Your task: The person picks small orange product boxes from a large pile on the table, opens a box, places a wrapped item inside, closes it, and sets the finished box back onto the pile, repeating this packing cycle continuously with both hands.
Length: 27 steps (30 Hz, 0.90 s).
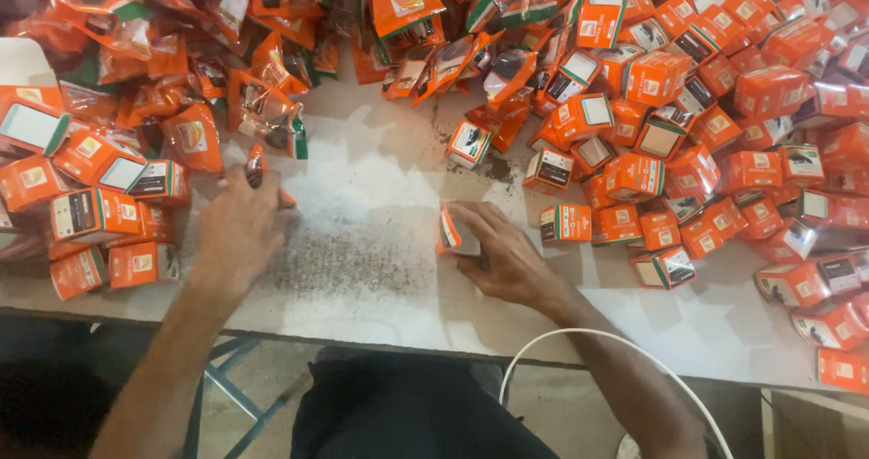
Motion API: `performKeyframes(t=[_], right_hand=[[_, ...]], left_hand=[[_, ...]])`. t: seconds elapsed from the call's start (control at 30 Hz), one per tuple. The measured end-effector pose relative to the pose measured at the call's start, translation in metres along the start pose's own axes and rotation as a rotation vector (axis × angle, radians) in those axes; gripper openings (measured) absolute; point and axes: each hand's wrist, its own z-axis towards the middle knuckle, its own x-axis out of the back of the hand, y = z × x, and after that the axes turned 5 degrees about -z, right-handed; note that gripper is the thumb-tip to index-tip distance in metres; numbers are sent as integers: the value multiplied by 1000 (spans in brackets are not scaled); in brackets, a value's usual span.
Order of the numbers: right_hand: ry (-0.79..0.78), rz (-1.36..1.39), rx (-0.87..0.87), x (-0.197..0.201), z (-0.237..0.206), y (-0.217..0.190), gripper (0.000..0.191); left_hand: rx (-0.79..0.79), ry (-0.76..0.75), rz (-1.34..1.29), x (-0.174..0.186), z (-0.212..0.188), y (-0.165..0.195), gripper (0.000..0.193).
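boxes [724, 151] right, pouches [181, 61] left, on table [380, 242]

The small orange cardboard box [454, 233] under the right hand [507, 258] looks like printed card with a slight sheen. The orange plastic pouch [256, 167] at the left hand [240, 233] is glossy, crinkled film. The heaped orange cardboard boxes [724, 151] look smooth and semi-glossy; the piled orange film packets [272, 79] shine and wrinkle. The white tabletop [362, 196] is matt, worn and speckled with dark grainy dust. The thin white cable [579, 337] looks like smooth plastic.
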Motion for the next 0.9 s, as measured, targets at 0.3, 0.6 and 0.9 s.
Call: performKeyframes(t=[0.3, 0.6, 0.9], right_hand=[[-37, 69, -390, -15, -7, 17, 80], [178, 112, -65, -12, -6, 14, 54], [134, 144, -238, -9, -5, 10, 48]], left_hand=[[-456, 351, -460, 3, -28, 47, 39], [-1176, 671, -548, -32, -10, 129, 45], [-726, 444, -435, -41, -17, 148, 35]])
